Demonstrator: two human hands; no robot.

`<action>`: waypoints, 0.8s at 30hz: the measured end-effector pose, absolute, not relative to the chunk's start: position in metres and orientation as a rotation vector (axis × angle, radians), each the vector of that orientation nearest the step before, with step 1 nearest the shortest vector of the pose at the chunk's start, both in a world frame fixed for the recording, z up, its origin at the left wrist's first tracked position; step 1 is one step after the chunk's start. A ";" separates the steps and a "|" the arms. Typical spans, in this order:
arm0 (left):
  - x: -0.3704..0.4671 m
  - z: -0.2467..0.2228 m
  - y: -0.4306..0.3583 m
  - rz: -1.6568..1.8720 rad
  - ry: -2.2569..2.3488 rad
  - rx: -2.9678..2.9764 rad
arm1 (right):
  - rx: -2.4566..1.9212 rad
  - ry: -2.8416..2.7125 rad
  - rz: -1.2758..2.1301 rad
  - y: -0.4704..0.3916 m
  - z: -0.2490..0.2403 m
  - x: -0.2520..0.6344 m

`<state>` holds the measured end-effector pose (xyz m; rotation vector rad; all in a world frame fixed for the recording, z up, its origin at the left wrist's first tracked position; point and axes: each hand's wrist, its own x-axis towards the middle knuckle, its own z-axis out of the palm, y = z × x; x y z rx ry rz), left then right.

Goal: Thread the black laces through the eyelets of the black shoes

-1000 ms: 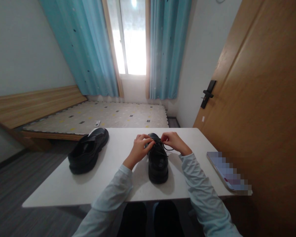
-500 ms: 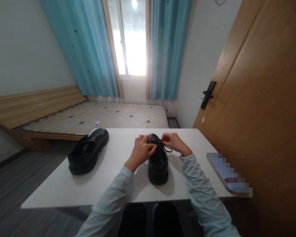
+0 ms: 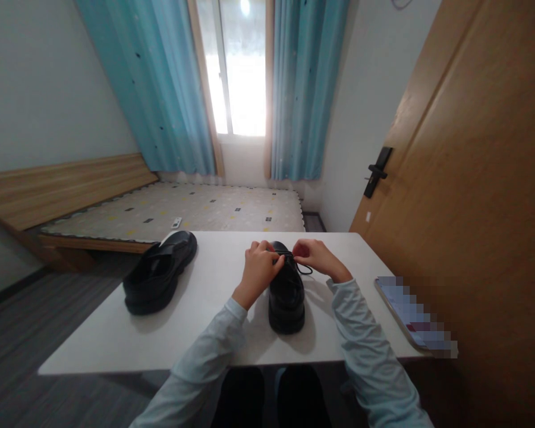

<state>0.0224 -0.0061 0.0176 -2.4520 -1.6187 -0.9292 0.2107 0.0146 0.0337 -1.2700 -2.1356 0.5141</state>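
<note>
A black shoe (image 3: 286,300) stands upright on the white table, its heel toward me and its toe pointing away. Its black shoelace (image 3: 305,270) runs across the top, with a loop hanging out on the right side. At the left of the laces, my left hand (image 3: 262,264) is closed in a pinch on the shoelace. My right hand (image 3: 316,257) pinches the lace from the right, fingers curled together. The fingers cover part of the laces. A second black shoe (image 3: 159,273) rests apart on the left side of the table.
The white table (image 3: 223,342) has a flat, partly blurred book-like item (image 3: 410,315) at its right edge. Behind the table is a bed (image 3: 205,205) with a small white object (image 3: 176,223) on it. A wooden door (image 3: 472,178) stands on the right.
My left hand has shifted slightly right, its thumb closer to my right hand over the laces. My right hand has barely moved; both shoes stay where they were.
</note>
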 end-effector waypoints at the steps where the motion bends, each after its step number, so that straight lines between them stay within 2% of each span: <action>1: 0.024 0.019 -0.006 -0.926 -1.648 -2.443 | -1.271 -2.134 0.512 0.015 0.034 0.210; 14: 0.034 0.038 -0.006 -0.604 -1.814 -2.507 | -1.267 -2.158 0.491 0.010 0.036 0.206; 24: 0.038 0.033 -0.003 -0.609 -1.909 -2.517 | -1.237 -2.134 0.542 0.012 0.034 0.207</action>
